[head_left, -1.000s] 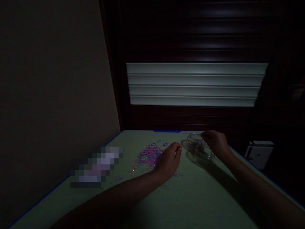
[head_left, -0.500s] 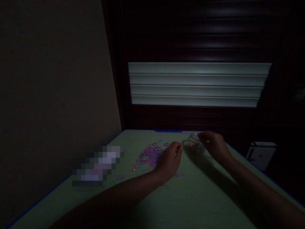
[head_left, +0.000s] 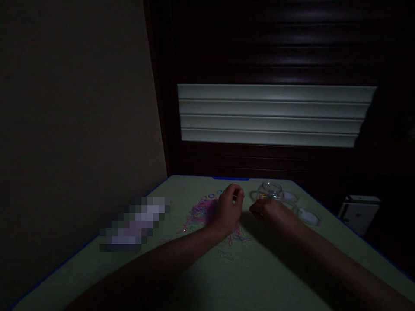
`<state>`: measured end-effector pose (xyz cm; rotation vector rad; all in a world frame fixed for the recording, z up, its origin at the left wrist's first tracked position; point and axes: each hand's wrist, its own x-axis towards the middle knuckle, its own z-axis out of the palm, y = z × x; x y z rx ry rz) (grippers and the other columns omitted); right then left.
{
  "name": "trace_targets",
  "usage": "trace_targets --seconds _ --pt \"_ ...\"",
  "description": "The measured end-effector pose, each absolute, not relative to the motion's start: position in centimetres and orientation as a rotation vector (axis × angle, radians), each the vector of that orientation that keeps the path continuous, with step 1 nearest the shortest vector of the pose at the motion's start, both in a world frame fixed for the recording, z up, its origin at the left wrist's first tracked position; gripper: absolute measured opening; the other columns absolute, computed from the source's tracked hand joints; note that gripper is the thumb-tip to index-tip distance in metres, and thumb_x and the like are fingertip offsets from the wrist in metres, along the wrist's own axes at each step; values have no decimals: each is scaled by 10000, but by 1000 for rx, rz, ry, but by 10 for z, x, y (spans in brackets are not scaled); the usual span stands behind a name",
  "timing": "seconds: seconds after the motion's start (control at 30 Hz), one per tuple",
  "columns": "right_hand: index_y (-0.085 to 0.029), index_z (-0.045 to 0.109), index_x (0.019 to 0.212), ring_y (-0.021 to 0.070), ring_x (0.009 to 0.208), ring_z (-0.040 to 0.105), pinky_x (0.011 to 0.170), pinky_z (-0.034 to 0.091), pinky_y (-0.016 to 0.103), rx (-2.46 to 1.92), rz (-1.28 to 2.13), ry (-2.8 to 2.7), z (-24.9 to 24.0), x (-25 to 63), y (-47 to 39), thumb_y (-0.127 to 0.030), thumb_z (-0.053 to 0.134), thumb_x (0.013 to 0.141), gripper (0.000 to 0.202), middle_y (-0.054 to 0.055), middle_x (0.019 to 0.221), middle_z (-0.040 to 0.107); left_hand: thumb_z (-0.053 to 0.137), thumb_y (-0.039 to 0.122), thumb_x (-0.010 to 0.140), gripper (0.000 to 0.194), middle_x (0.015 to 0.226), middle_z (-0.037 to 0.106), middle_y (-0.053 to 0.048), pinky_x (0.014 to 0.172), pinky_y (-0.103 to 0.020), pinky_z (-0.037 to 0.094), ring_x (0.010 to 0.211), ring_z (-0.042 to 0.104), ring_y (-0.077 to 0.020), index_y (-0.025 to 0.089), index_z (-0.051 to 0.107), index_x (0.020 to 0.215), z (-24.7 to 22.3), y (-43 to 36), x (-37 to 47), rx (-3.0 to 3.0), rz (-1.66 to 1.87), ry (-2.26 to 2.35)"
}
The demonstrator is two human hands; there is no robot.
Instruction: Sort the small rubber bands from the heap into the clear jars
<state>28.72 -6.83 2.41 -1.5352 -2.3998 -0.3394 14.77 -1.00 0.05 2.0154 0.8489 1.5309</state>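
Evidently partway: a few coloured bands (head_left: 263,195) inside the far clear jar (head_left: 272,188), a larger heap (head_left: 201,212) on the table (head_left: 259,272).
The jar stands upright, mouth and long axis upward, beyond the right hand (head_left: 270,211); the heap lies beside the left hand (head_left: 227,209). Fingertips of both are drawn narrow — contents, if any, indiscernible in dim light.

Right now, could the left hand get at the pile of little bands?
Probably yes: the left hand is right by the pile, at its right edge, and nothing seems to stand between them.
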Motion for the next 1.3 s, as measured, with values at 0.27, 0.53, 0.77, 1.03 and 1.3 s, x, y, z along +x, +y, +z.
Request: trace_targets --seconds 0.27,0.53,0.77,1.03,1.3 --pt "-162 566 734 90 617 521 537 290 202 -1416 -249 -2508 21 285 -73 -112 413 787 169 36 723 582 402 263 815 120 745 536 -9 610 -215 444 683 570 -117 165 473 826 22 34 124 1936 1517 1053" --pt "-177 561 729 99 637 542 546 309 209 -1396 -210 -2511 21 285 -74 -126 401 791 179 37 736 593 519 190 665 71 596 525 11 511 -186 365 572 490 -102 134 563 668 26 66 84 2152 1069 1074" --pt "-180 558 712 104 654 558 574 336 209 -1387 -184 -2531 20 285 -72 -129 406 796 180 37 725 598 548 237 625 149 564 553 4 434 -186 314 479 459 -91 124 625 682 35 56 60 2237 546 995" --pt "-197 570 728 114 656 561 566 344 213 -1391 -206 -2525 20 285 -74 -154 398 807 194 32 736 606 552 244 592 148 512 514 16 405 -190 290 421 406 -80 129 625 651 31 59 50 2219 331 1040" --pt "-186 567 726 107 648 562 574 352 208 -1386 -195 -2529 19 283 -74 -151 394 813 197 30 735 601 601 194 530 161 503 511 31 400 -181 273 430 415 -85 139 599 681 30 61 48 2228 297 1117"
